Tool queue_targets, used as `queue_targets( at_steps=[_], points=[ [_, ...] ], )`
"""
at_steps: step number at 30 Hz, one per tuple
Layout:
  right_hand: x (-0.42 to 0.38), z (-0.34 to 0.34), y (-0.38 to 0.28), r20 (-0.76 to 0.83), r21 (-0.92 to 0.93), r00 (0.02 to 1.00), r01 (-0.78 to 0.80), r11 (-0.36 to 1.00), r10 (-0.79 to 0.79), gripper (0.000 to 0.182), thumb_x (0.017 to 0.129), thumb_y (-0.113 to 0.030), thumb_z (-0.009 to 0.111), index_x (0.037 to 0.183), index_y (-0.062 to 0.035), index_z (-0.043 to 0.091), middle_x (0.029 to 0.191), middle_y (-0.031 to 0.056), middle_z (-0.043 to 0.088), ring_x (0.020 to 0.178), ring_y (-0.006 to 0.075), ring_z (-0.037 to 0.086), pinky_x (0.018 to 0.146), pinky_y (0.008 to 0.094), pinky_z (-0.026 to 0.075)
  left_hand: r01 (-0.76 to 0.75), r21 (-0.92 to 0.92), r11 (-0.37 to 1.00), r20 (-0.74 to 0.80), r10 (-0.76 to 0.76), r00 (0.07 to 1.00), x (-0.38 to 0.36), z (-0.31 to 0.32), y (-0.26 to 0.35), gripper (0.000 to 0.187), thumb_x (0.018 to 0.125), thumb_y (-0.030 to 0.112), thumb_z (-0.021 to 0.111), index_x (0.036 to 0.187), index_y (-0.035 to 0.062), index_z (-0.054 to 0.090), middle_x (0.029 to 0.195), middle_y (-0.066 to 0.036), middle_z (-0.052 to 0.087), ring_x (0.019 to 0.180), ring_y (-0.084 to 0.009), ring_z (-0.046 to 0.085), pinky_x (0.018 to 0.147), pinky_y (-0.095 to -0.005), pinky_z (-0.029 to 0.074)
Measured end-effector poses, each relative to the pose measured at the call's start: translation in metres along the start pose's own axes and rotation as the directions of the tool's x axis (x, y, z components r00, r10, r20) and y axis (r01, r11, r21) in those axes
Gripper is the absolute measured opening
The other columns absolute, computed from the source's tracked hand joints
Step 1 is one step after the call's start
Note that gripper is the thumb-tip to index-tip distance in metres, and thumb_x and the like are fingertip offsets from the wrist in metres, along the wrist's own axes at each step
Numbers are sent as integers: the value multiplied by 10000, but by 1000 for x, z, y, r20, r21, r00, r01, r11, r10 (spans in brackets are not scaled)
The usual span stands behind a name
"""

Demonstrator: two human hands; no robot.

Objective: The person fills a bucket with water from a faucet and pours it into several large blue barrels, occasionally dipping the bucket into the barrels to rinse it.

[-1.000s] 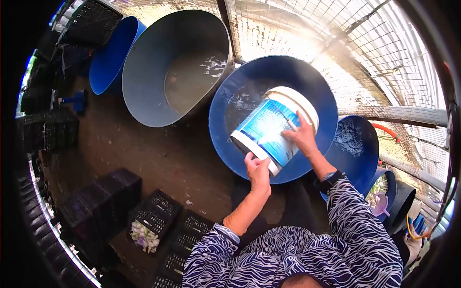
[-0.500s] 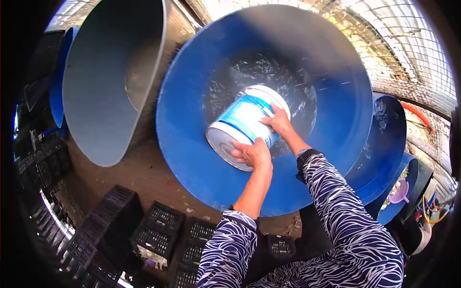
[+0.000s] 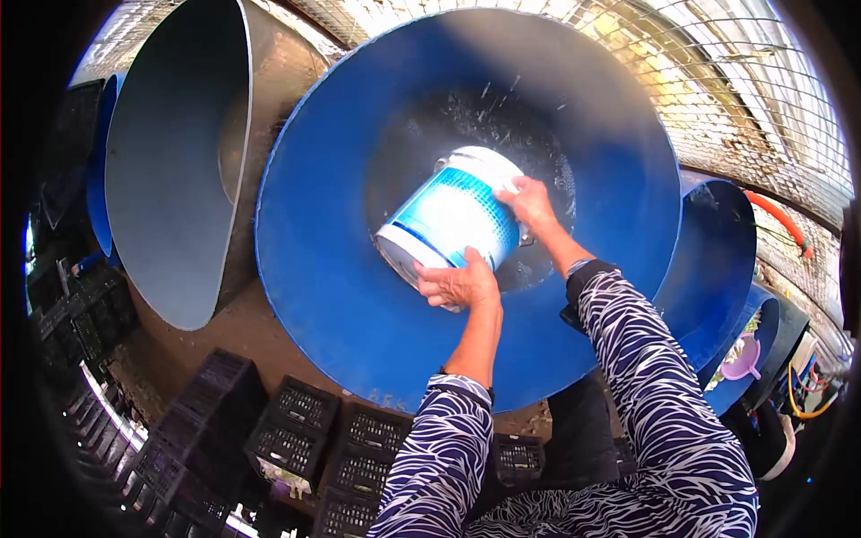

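Note:
A white bucket with a blue printed band (image 3: 457, 211) lies tilted between my hands, over the water in a big round blue tub (image 3: 314, 224). Its base points down and left towards me; the rim end faces away, and the inside is hidden. My left hand (image 3: 459, 280) supports the bucket at its base edge, fingers curled against it. Near the rim end, my right hand (image 3: 531, 204) grips the bucket's right side. Dark water (image 3: 430, 121) with white streaks and ripples shows behind the bucket.
A tall grey tub (image 3: 175, 170) leans at the left. Several black plastic crates (image 3: 296, 421) are on the ground below. At the right are another blue tub (image 3: 717, 242), a pink scoop-like vessel (image 3: 743, 357) and an orange hose (image 3: 778, 220). Wire mesh (image 3: 708, 81) runs behind.
The bucket has turned slightly in my hands, so its base shows less and its blue band more. Both hands still hold it. The view has shifted a little.

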State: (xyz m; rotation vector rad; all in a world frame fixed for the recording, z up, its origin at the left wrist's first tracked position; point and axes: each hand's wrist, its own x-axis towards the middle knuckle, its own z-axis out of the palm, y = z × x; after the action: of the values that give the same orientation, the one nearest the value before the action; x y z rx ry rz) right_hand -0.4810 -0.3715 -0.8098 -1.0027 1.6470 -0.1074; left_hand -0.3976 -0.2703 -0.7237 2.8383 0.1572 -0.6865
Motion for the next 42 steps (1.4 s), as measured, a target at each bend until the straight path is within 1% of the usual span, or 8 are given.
queue_targets(
  at_steps=[5, 10, 14, 18, 21, 28, 32, 42],
  points=[
    [3, -11, -9, -72, 82, 997, 33, 996, -27, 252, 747, -220, 721, 827, 10, 655, 718, 55, 650, 595, 106, 554, 549, 293, 454, -144, -13, 990, -19, 144, 989, 19, 7, 1, 956, 615, 324, 732, 1386, 75, 224, 1282, -199, 293, 1172, -387, 301, 966, -520, 277],
    [25, -57, -40, -251, 4, 964, 93, 996, -89, 192, 730, -187, 737, 758, -26, 636, 686, 35, 626, 601, 135, 558, 547, 306, 445, -124, 379, 917, 431, -56, 901, 54, -2, -17, 971, 707, 363, 697, 1431, 69, 121, 1414, -203, 205, 1306, -394, 211, 1053, -489, 237],
    [47, -108, -54, -342, 254, 937, 24, 967, 66, 265, 726, -272, 763, 699, -64, 602, 593, 7, 530, 447, 141, 445, 393, 312, 334, -752, 51, 657, 131, 742, 658, 47, -88, -8, 930, 705, 229, 697, 1428, 33, 145, 1407, -219, 221, 1298, -397, 215, 1072, -476, 190],
    [45, -121, -47, -338, 125, 941, 30, 992, 14, 302, 755, -327, 729, 750, -38, 643, 607, 35, 544, 486, 130, 488, 394, 308, 361, -802, 397, 446, -73, 887, 456, 67, -191, 0, 910, 703, 214, 684, 1433, 50, 165, 1407, -230, 218, 1303, -399, 205, 1071, -504, 168],
    [10, -117, -56, -344, 126, 939, 24, 992, 21, 234, 758, -283, 717, 667, -106, 595, 580, -34, 458, 511, 110, 432, 402, 286, 339, -602, 589, 539, -40, 763, 645, 101, -209, -26, 941, 710, 286, 696, 1442, 84, 141, 1436, -239, 146, 1308, -414, 199, 1048, -533, 231],
    [-77, -123, -95, -147, 344, 986, -23, 939, 78, 183, 810, -205, 630, 751, -44, 567, 549, -12, 441, 403, 101, 387, 325, 283, 303, -683, 495, 536, 106, 743, 660, 112, -220, -27, 952, 692, 275, 713, 1444, 144, 143, 1432, -289, 77, 1262, -457, 250, 985, -513, 358],
    [-136, -95, -115, -116, 127, 993, 16, 992, -2, 234, 816, -204, 619, 666, -89, 482, 490, -32, 381, 373, 81, 347, 340, 251, 285, -705, 463, 536, 107, 756, 646, 117, -222, -32, 962, 680, 329, 715, 1442, 148, 155, 1436, -291, 51, 1253, -465, 252, 968, -509, 384],
    [-315, -140, -215, 77, -85, 996, 60, 995, -53, 223, 843, -236, 612, 712, -70, 539, 560, -58, 418, 441, 32, 362, 392, 203, 276, -724, 436, 535, 209, 722, 660, 104, -237, -29, 840, 756, 359, 658, 1420, 91, 219, 1448, -317, 67, 1353, -457, 76, 1041, -627, 112]
  ],
)
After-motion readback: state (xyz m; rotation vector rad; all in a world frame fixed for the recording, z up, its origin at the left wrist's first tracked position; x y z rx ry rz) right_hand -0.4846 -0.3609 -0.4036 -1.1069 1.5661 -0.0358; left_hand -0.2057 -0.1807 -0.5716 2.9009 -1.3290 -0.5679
